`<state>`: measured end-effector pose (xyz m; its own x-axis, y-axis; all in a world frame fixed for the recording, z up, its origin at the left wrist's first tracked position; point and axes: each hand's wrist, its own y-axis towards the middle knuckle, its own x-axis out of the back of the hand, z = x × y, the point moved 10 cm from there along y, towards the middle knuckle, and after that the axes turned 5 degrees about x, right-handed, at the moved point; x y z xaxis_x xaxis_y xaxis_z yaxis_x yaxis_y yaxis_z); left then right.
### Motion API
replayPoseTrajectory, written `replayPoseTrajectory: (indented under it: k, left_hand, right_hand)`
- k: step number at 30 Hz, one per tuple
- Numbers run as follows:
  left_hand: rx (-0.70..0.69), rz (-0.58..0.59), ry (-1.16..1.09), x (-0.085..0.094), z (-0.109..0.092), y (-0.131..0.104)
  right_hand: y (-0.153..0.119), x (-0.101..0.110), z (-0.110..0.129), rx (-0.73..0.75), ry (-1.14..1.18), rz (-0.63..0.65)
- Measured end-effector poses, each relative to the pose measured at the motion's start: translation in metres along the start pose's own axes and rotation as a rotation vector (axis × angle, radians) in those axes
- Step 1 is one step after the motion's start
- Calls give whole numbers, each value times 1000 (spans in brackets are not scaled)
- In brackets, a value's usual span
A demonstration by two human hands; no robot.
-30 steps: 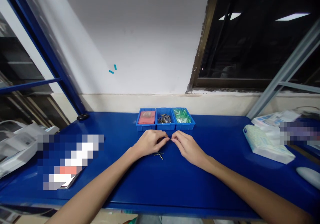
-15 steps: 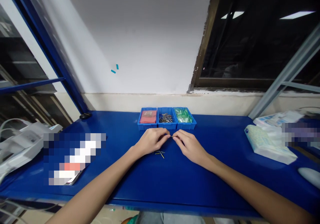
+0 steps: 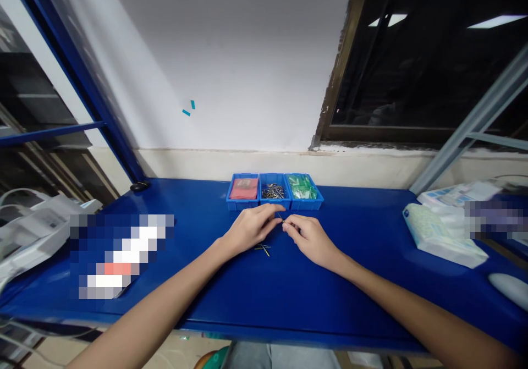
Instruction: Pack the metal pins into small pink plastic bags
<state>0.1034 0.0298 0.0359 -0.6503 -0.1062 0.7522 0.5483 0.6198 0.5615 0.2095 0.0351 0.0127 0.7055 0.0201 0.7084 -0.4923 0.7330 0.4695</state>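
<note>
Over the blue table [image 3: 264, 297], my left hand [image 3: 251, 227] and my right hand [image 3: 311, 240] meet at the fingertips. A small thin metal pin [image 3: 280, 216] shows between them. My right thumb and fingers pinch its lower end. The left index finger is stretched out above the pin and the left thumb is near it, with a gap between. Several similar pins [image 3: 264, 249] lie loose on the table just below my left hand. Behind the hands, a blue bin [image 3: 274, 203] holds many metal pins.
A bin with pink bags [image 3: 244, 188] and a bin with green bags [image 3: 304, 187] flank the pin bin. A tissue pack [image 3: 443, 237] lies at the right, white equipment [image 3: 45, 231] at the left. A blurred flat object [image 3: 127, 259] lies left of my arm.
The left finger and thumb have parted around the pin, which now stands more upright. My right fingers have drawn closer together. The view has shifted slightly.
</note>
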Motion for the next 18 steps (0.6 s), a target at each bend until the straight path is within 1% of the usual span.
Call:
replayPoseTrajectory:
  k: [3, 5, 8, 14, 18]
  left_hand:
    - [-42, 30, 39, -3, -6, -1]
    - [-50, 41, 58, -4, -7, -1]
    - [-35, 51, 75, -4, -7, -2]
    - [-49, 69, 95, -7, -11, -2]
    - [-23, 86, 88, -9, -6, -1]
  right_hand:
    - [0, 2, -7, -79, 92, -17]
    - [0, 4, -7, -92, 122, -31]
    - [0, 4, -3, -71, 128, -21]
    - [0, 5, 5, -4, 66, -8]
    - [-1, 4, 2, -30, 109, 10]
